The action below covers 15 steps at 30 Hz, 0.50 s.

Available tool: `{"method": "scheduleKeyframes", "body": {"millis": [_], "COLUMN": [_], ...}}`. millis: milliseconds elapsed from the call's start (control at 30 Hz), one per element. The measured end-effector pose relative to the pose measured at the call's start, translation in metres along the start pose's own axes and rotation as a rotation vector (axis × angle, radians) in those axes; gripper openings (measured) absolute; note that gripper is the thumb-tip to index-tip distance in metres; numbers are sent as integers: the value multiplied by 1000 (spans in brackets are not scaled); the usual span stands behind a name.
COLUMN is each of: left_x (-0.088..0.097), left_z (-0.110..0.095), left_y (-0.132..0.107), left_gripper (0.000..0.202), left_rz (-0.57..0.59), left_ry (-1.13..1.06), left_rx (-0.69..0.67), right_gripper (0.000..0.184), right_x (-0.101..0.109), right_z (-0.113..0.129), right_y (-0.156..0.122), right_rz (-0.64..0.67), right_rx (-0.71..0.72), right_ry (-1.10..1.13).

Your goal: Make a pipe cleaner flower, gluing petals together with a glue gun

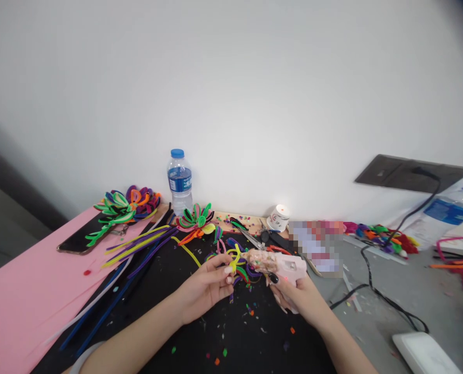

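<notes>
Between the fingertips of my left hand point(212, 283) is a yellow looped pipe cleaner piece point(234, 259). My right hand point(294, 296) is wrapped round the handle of a pale pink hot glue gun point(289, 266). Its nozzle points left and meets or nearly meets the yellow piece; I cannot tell if they touch. Behind and below the nozzle, more coloured pipe cleaners show in purple, red and green, partly hidden by the hands and the gun. A green and multicoloured pipe cleaner flower point(199, 221) lies just behind my left hand.
Loose pipe cleaners point(138, 249) and a phone point(81, 236) lie at left, by finished flowers point(138, 202). A water bottle point(180, 182), scissors point(255, 240) and a paper cup point(278, 218) stand or lie along the wall. A black cord point(368, 265) crosses the right side.
</notes>
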<state>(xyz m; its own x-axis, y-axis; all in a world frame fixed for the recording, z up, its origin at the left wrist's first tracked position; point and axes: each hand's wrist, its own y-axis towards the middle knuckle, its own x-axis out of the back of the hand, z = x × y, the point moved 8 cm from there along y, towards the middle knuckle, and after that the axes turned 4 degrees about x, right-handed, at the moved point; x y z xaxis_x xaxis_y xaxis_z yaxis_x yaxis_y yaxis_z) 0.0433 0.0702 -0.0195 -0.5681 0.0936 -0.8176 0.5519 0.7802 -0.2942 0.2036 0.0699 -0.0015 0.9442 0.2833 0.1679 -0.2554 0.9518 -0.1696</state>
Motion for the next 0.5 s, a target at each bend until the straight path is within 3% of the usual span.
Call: {"method": "scheduleKeyframes", "body": {"millis": [200, 367, 500], "left_x": [1, 2, 1], "left_z": [0, 1, -3], "left_y": [0, 1, 1], "left_gripper": [15, 13, 13], "left_rz": [7, 13, 16], "left_ry": [9, 12, 1], "left_rx": [4, 12, -10], "right_gripper": [37, 41, 36], "right_x": [-2, 2, 15], "right_z": [8, 25, 54], "right_y": [1, 0, -2], "right_rz": [-17, -79, -149], "right_rx": [74, 123, 307], "right_ry": [36, -61, -231]}}
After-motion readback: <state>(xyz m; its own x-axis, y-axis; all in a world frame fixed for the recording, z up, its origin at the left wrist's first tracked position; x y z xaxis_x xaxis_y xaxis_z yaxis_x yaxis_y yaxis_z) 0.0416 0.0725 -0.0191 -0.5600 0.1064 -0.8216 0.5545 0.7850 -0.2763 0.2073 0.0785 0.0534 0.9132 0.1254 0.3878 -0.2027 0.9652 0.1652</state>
